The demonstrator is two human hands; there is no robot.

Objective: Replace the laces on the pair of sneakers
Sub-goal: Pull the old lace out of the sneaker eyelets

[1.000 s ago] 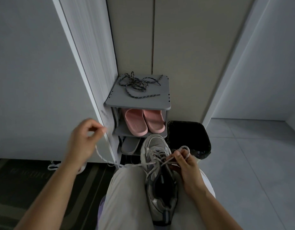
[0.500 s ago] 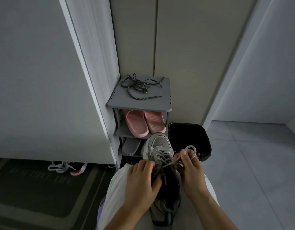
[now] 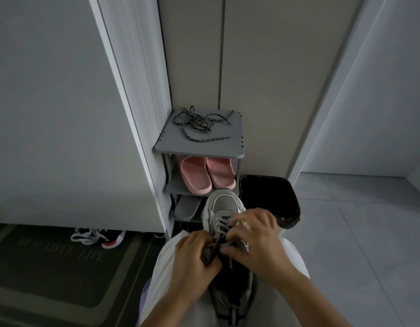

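On the lap, toe pointing away: grey mesh sneaker [image 3: 224, 204] with pale flat lace [image 3: 219, 219], both hands at its upper eyelets.
Left hand [image 3: 195, 258] and right hand [image 3: 256, 241] each have fingers curled, pinching the lace by the tongue. Dark speckled rope laces [image 3: 199, 123] lie loose on the grey shoe rack [image 3: 235, 143] beyond. Judged step: unthreading the old lace; best worked one crossing at a time from the top, sneaker braced between the thighs, pulls short so nothing snags.
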